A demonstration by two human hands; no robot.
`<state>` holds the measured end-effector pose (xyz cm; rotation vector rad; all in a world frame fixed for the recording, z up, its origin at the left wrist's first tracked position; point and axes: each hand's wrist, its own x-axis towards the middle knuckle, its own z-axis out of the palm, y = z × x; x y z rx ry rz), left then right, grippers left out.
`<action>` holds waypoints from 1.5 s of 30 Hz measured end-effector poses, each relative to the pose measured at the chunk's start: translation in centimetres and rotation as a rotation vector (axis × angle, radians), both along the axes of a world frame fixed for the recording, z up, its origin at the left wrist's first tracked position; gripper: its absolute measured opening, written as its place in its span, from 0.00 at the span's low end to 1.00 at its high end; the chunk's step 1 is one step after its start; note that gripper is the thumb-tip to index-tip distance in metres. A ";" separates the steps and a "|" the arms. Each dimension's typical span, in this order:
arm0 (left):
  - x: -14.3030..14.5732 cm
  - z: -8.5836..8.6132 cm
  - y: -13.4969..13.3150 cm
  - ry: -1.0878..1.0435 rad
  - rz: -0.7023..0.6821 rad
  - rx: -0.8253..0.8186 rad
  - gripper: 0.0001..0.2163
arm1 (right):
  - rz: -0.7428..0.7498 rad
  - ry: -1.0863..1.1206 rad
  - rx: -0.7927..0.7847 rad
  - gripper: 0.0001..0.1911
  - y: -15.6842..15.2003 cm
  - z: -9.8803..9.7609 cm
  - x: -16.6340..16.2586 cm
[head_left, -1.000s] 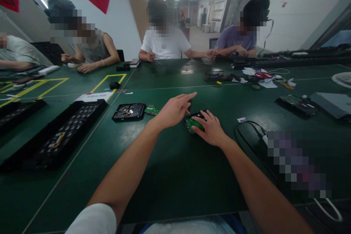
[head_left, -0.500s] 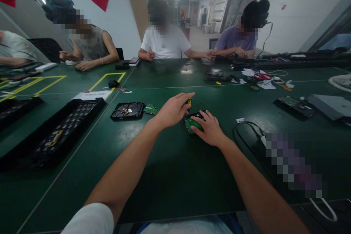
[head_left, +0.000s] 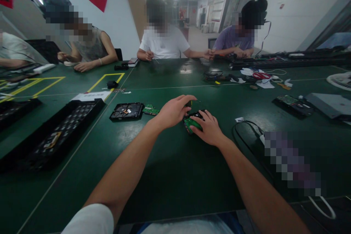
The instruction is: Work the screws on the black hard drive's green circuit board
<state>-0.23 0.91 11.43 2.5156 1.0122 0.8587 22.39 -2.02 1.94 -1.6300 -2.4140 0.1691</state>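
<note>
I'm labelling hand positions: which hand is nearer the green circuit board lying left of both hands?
Left: the left hand is just right of the green circuit board; the right hand lies farther right.

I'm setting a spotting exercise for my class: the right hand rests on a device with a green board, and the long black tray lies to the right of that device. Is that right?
Not quite: the head view shows the long black tray to the device's left. The right hand does rest on it.
</note>
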 end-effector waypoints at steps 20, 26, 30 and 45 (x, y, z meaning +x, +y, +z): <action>-0.7 -0.8 1.1 -0.043 0.084 0.016 0.22 | -0.109 0.030 0.084 0.33 1.0 -1.1 -2.2; -1.0 -0.8 1.3 -0.139 0.032 -0.031 0.23 | -0.092 0.043 0.107 0.31 1.0 -1.2 -1.8; -0.8 -0.9 1.3 -0.144 0.081 0.032 0.22 | -0.096 0.049 0.121 0.31 0.9 -1.2 -1.8; -0.7 -1.1 1.3 -0.221 0.042 -0.030 0.19 | -0.104 0.056 0.100 0.31 0.8 -1.3 -1.5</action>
